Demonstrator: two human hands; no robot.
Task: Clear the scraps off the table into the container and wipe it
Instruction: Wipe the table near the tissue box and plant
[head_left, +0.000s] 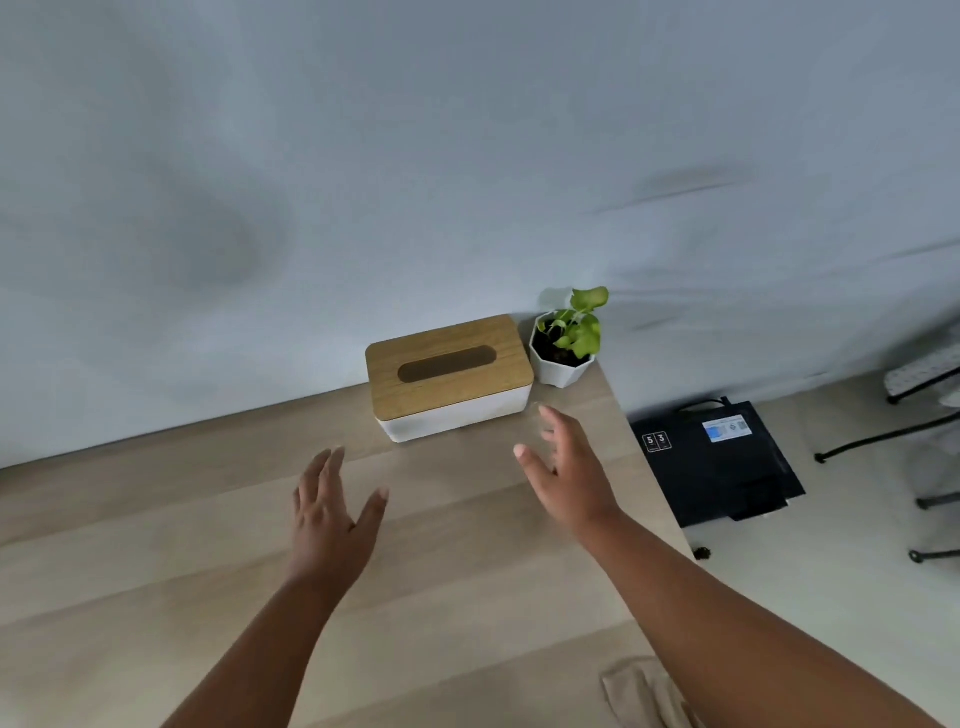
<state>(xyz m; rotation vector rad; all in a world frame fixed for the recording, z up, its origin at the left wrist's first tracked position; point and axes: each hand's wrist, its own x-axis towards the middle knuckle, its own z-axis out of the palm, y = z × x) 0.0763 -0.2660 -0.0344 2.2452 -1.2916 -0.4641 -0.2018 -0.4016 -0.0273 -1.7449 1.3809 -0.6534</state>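
Both hands empty, reaching toward the tissue box.
Left hand (332, 512) and right hand (569, 470) spread their fingers, flanking the white wooden-lidded tissue box (449, 379) on the pale wood table (156, 571), probably to fetch a wipe; no scraps visible; beige cloth (641, 691) at the near edge.

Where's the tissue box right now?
In the head view the tissue box sits at the table's far edge against the wall, just left of the potted plant and beyond both open hands.
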